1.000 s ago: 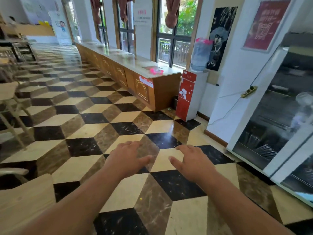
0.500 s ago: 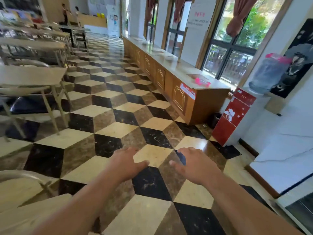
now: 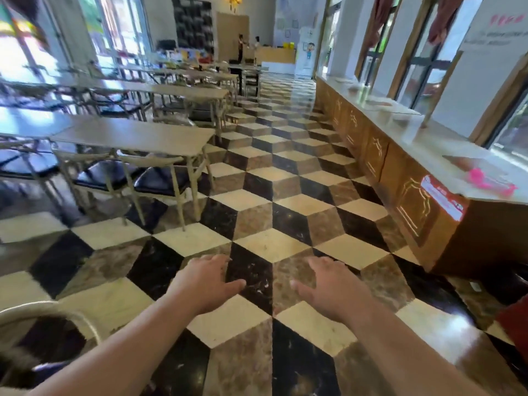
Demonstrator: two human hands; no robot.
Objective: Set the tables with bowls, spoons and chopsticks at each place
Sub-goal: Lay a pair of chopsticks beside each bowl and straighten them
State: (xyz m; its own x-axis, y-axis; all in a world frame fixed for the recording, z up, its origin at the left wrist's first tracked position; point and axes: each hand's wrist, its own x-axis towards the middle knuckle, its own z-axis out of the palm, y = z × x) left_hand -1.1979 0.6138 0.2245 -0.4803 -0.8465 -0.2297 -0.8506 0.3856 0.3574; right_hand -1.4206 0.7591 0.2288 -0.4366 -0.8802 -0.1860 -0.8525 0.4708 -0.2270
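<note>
My left hand (image 3: 204,284) and my right hand (image 3: 328,287) are stretched out side by side, palms down, above the tiled floor, fingers relaxed and holding nothing. A pale wooden dining table (image 3: 137,137) stands ahead on the left with a bare top. More tables (image 3: 183,90) run in rows behind it. No bowls, spoons or chopsticks can be made out; the far tables are blurred.
Chairs with black seats (image 3: 160,178) are tucked under the near table. A long wooden counter (image 3: 411,178) lines the right wall, a pink object (image 3: 491,181) on its top. A chair back (image 3: 43,312) curves at bottom left. Two people (image 3: 243,47) stand far off. The checkered aisle (image 3: 274,172) runs between.
The view has swung left, from the glass-door cabinet and water dispenser to the aisle and rows of tables. Both hands stay held out in front, holding nothing.
</note>
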